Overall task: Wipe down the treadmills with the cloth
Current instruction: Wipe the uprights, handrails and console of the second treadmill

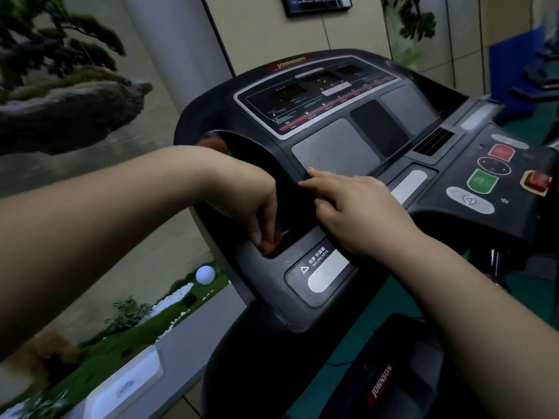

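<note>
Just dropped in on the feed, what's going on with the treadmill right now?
A person is cleaning the treadmill console. The left hand reaches down into the recessed pocket on the console's left side, pinching a small reddish-brown cloth at its bottom edge. The right hand rests open on the console beside the pocket, index finger extended toward the grey mesh panel.

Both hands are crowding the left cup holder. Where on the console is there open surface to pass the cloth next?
Free: the display and grey grille above the right hand, and the incline keys below it. Crowded: the cup holder, where the left hand pinches the cloth.
</note>
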### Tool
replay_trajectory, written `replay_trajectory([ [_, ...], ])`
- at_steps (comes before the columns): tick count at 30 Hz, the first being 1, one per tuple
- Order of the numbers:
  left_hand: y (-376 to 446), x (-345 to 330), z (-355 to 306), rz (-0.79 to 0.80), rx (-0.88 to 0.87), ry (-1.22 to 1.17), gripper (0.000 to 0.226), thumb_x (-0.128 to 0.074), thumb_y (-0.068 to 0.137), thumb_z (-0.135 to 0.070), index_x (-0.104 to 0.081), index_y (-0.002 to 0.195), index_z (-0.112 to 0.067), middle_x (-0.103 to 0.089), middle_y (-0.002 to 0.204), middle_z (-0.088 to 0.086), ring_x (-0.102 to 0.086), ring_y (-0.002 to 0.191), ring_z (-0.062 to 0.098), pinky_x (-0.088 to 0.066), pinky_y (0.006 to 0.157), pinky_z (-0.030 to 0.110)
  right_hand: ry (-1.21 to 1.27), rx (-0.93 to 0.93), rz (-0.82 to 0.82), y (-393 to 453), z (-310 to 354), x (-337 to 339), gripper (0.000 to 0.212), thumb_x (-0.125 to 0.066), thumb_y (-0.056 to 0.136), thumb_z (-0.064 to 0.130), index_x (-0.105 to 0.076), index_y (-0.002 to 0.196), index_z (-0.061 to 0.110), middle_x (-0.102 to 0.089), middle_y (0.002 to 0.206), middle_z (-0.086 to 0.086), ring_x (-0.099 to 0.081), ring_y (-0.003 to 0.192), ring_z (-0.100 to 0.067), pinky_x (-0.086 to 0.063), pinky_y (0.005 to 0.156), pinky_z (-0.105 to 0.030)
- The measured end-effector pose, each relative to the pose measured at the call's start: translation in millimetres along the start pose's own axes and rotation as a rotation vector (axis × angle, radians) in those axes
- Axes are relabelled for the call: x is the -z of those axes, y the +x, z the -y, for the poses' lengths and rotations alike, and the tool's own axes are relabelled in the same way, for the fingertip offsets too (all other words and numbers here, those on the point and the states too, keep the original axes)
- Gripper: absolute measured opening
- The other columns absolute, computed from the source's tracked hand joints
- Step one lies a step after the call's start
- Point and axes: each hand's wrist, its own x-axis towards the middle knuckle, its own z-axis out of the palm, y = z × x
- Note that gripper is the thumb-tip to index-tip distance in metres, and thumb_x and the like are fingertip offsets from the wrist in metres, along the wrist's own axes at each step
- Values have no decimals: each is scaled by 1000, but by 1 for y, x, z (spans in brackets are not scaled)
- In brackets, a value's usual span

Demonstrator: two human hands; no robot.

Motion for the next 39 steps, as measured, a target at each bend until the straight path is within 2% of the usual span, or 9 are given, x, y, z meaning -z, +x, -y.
replay_trajectory([
  [4, 2, -7, -2, -215, 22, 244, 23, -77, 72, -34, -74, 95, -39, -54, 106, -24, -49, 94, -1, -42, 81, 23, 5, -2, -8, 0, 0, 1, 44, -43, 90, 24, -53, 131, 38, -40, 147, 20, -45, 130, -11, -30, 111, -30],
  [8, -6, -1, -10, 39, 107, -38, 17, -82, 66, -37, -75, 81, -34, -72, 88, -17, -63, 79, -4, -47, 82, 18, 7, -4, -6, -1, 1, 1, 44, -43, 90, 24, -54, 130, 38, -39, 147, 21, -44, 131, -9, -29, 110, -28],
  [12, -15, 16, -10, 34, 101, -121, 19, -75, 78, -18, -70, 84, -35, -66, 66, -27, -55, 61, -17, -38, 64, -1, 19, -13, -9, -1, 0, 1, 44, -43, 90, 23, -54, 130, 39, -39, 146, 22, -45, 130, -8, -29, 110, -26],
  [14, -12, 9, -12, 1, 104, -115, 18, -77, 76, -17, -73, 85, -32, -67, 66, -25, -58, 65, -14, -42, 69, 2, 24, -17, -6, -1, 0, 1, 44, -43, 90, 23, -54, 130, 39, -39, 146, 23, -45, 130, -8, -28, 109, -26],
  [17, -7, -4, -11, -56, 94, -54, 25, -80, 73, -22, -72, 78, -45, -72, 85, -14, -64, 82, 0, -49, 88, 23, 31, -7, -13, 0, -1, 1, 44, -43, 90, 23, -55, 129, 38, -40, 146, 21, -44, 131, -7, -29, 110, -25],
  [24, -34, 13, -21, 16, 115, -222, 19, -75, 77, -21, -73, 92, -32, -72, 80, -21, -63, 72, -9, -44, 70, 4, 43, -2, -19, 0, -2, 0, 45, -43, 88, 20, -56, 128, 37, -41, 146, 21, -45, 131, -9, -30, 112, -30],
  [32, -21, 0, -23, -73, 168, -30, 7, -72, 81, -32, -69, 86, -36, -68, 79, -19, -58, 71, -7, -43, 71, 11, 27, -8, -25, -1, 0, 1, 44, -43, 89, 20, -57, 127, 37, -42, 145, 21, -45, 131, -9, -31, 110, -28],
  [36, -35, 3, -28, -86, 122, -221, 16, -76, 77, -22, -70, 82, -35, -71, 79, -21, -62, 69, -11, -46, 71, 7, 30, -6, -30, -2, 2, 2, 41, -43, 91, 19, -58, 125, 36, -45, 144, 20, -46, 129, -11, -31, 109, -31],
  [39, -45, -3, -28, -216, 79, -328, 28, -80, 71, -18, -72, 93, -33, -71, 84, -24, -64, 80, -11, -48, 81, 9, 21, -45, -75, -1, -1, 1, 39, -43, 91, 17, -59, 121, 34, -56, 134, 17, -50, 124, -11, -28, 106, -33],
])
